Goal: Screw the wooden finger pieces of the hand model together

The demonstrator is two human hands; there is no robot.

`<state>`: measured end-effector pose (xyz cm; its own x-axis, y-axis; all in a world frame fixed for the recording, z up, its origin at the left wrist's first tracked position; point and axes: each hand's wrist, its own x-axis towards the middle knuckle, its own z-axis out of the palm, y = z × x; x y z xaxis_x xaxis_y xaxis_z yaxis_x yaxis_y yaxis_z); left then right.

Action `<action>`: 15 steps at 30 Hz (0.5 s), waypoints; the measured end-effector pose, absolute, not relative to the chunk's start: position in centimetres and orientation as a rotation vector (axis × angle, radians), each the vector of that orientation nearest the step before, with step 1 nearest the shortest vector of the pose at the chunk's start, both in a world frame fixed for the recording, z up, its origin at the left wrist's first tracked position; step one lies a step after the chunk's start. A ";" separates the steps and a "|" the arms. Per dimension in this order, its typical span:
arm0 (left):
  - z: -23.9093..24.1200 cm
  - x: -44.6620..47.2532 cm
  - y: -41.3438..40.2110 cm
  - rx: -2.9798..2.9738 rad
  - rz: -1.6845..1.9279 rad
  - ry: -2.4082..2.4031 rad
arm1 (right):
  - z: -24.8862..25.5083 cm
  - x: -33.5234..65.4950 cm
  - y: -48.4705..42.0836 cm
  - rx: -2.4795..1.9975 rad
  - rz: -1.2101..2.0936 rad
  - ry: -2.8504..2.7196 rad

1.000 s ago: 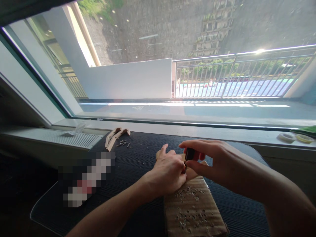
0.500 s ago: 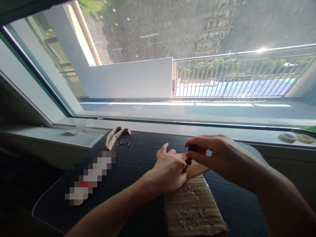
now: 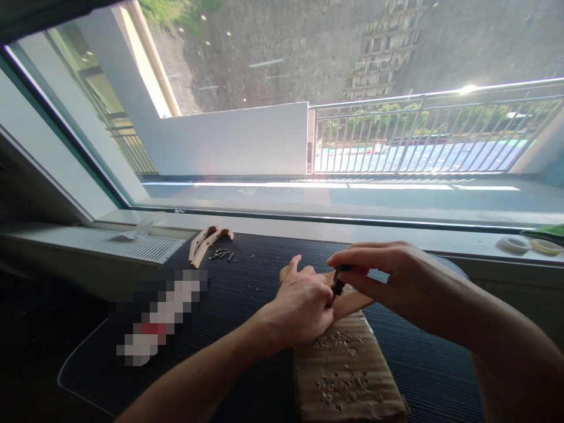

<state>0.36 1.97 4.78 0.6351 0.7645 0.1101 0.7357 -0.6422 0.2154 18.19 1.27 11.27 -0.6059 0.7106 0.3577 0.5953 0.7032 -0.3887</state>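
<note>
My left hand (image 3: 299,305) is closed down on a pale wooden piece (image 3: 352,302) that lies across the far end of a cardboard block (image 3: 348,376). My right hand (image 3: 388,276) grips a small dark-handled screwdriver (image 3: 338,285) held upright, its tip meeting the wood right beside my left fingers. Light wood shavings are scattered over the cardboard's top.
A black ribbed mat (image 3: 247,288) covers the desk by the window. Two curved wooden pieces (image 3: 207,241) and several small screws (image 3: 222,254) lie at its far left. A blurred-out object (image 3: 161,317) sits left of my arm. Tape rolls (image 3: 526,245) rest on the sill at right.
My right hand has twisted slightly on the screwdriver and sunk a little lower. My left hand has stayed on the wooden piece.
</note>
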 end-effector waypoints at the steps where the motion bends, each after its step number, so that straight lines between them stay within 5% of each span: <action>1: 4.8 0.4 1.9 2.704 0.279 1.254 | 11.3 18.1 1.3 -1.007 0.307 -2.412; 15: 4.9 0.4 1.8 2.705 0.289 1.246 | 11.8 17.9 0.5 -1.044 0.432 -2.419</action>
<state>0.37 1.79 4.88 0.6363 0.7633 0.1118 0.7344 -0.6438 0.2149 17.93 0.53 11.80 -0.6017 0.7435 0.2918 0.5964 0.6612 -0.4551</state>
